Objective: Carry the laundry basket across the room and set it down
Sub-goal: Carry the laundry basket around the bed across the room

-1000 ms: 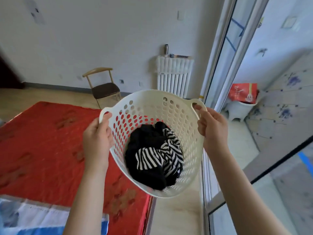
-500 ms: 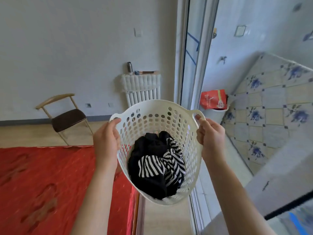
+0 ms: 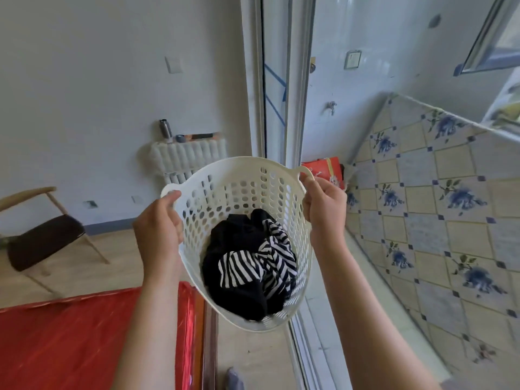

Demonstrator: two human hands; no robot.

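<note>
A white perforated laundry basket [image 3: 239,181] hangs in the air in front of me, tilted toward me. Inside lie black clothes and a black-and-white striped garment [image 3: 250,263]. My left hand [image 3: 159,223] grips the basket's left handle. My right hand [image 3: 323,204] grips the right handle. The basket is above the strip of wooden floor between a red bed and a sliding glass door.
A red-covered bed [image 3: 84,342] fills the lower left. A wooden chair [image 3: 42,237] stands at the left, a white radiator [image 3: 188,159] by the far wall. The sliding door frame [image 3: 295,94] runs down the middle; beyond it lie a tiled balcony wall [image 3: 436,220] and a red bag [image 3: 323,170].
The view has swung right and moved forward: the bed slid to the lower left, the chair to the left edge, the door and tiled balcony grew nearer. Both hands kept hold of the basket.
</note>
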